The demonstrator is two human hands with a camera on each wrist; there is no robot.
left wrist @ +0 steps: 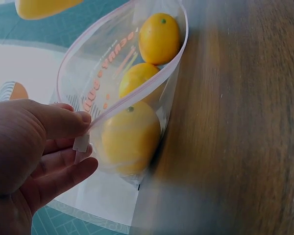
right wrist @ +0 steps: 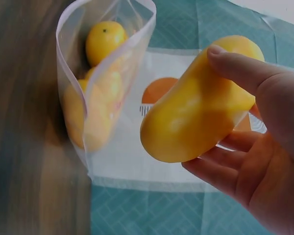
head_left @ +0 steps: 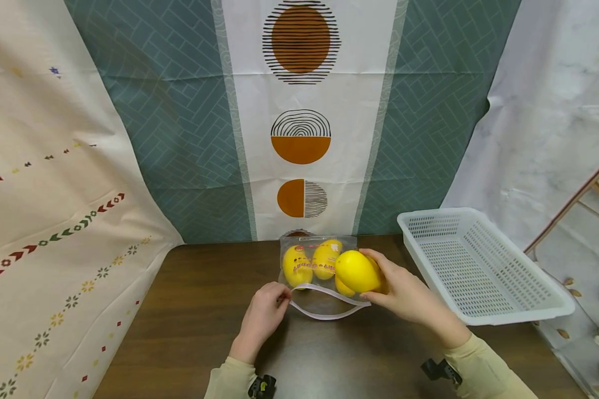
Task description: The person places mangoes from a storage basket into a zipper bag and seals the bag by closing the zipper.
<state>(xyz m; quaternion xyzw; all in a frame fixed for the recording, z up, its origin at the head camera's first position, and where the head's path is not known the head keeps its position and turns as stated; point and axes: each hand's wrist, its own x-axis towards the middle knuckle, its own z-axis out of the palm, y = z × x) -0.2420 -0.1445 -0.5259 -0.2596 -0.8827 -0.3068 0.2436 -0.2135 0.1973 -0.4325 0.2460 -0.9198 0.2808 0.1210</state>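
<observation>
A clear zip bag lies on the table, its white-pink zip mouth spread apart toward me. Inside are three yellow mangoes, visible through the printed plastic. My left hand pinches the left end of the zip edge between thumb and fingers; the left wrist view has the slider tab beside the fingertips. Held above the right side of the bag is another mango, gripped by my right hand with the thumb on one side and fingers on the other. It overlaps the bag in the head view.
To the right stands a white perforated plastic basket, with nothing showing inside it. The dark wooden table ends at a patterned cloth backdrop just behind the bag. Light cloths hang at both sides.
</observation>
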